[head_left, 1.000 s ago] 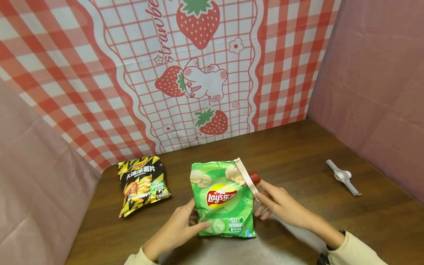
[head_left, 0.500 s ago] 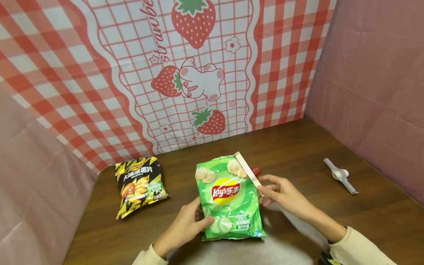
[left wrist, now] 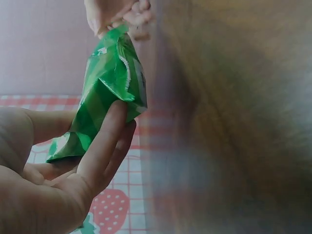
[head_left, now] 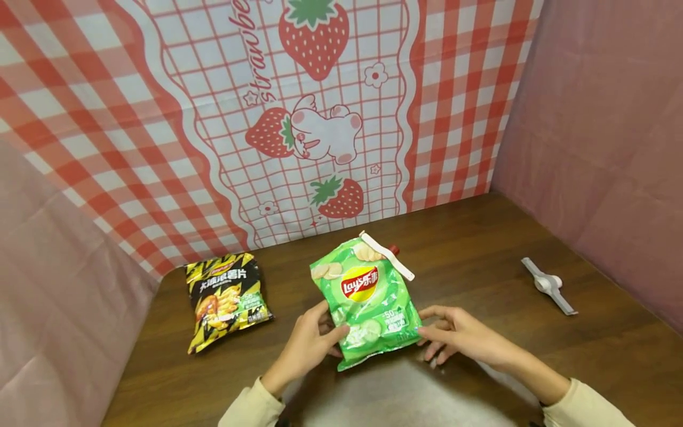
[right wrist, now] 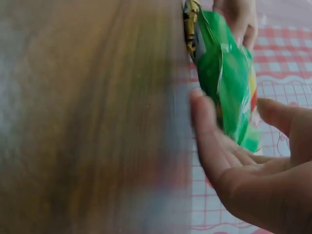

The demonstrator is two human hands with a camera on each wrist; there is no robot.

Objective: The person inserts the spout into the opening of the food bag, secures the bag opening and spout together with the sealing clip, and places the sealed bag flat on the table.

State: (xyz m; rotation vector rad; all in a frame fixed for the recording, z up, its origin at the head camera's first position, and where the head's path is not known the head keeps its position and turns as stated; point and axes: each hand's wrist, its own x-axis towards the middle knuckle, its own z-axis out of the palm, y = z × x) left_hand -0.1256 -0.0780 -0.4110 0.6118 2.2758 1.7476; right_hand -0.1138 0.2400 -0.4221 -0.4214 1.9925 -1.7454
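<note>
A green Lay's chip bag (head_left: 368,311) stands tilted just above the table in the head view, its front facing up at me. A white bag clip (head_left: 386,254) with a red cap (head_left: 393,249) crosses its upper right corner. My left hand (head_left: 308,343) grips the bag's lower left side, thumb on the front and fingers behind. My right hand (head_left: 461,337) is at the lower right corner, its thumb right at the edge and its fingers loosely spread. In the right wrist view, the bag's green end (right wrist: 226,78) reaches between thumb and fingers.
A black and yellow chip bag (head_left: 226,299) lies on the wooden table (head_left: 469,249) at the left. Towards the right lies a grey clip (head_left: 548,284) with a white round cap. A checked strawberry cloth (head_left: 341,130) hangs behind, with pink cloth (head_left: 597,130) at the side.
The right hand has left the clip and moved down to the bag's lower right corner. The bag has turned anticlockwise, its clipped corner shifting up and left. The left hand keeps its grip.
</note>
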